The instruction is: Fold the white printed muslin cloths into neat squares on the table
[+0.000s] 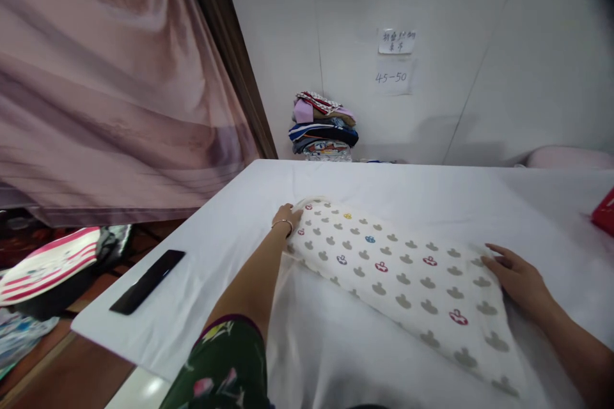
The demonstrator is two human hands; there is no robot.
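A white cloth printed with grey mushroom-like shapes, a few of them in red, blue and yellow, lies as a long flat strip slanting across the white-covered table. At its far left end, my left hand, with a bracelet on the wrist, has its fingers closed on the edge. My right hand pinches the right edge near the upper corner, thumb and forefinger at the fabric. Some of the fingertips on both hands are hidden by the cloth or by the hand itself.
A black flat oblong thing lies near the left edge of the white table. Folded fabrics are stacked by the back wall, under two paper notes. A pink curtain hangs left; a striped round-topped stool stands below. Something red sits far right.
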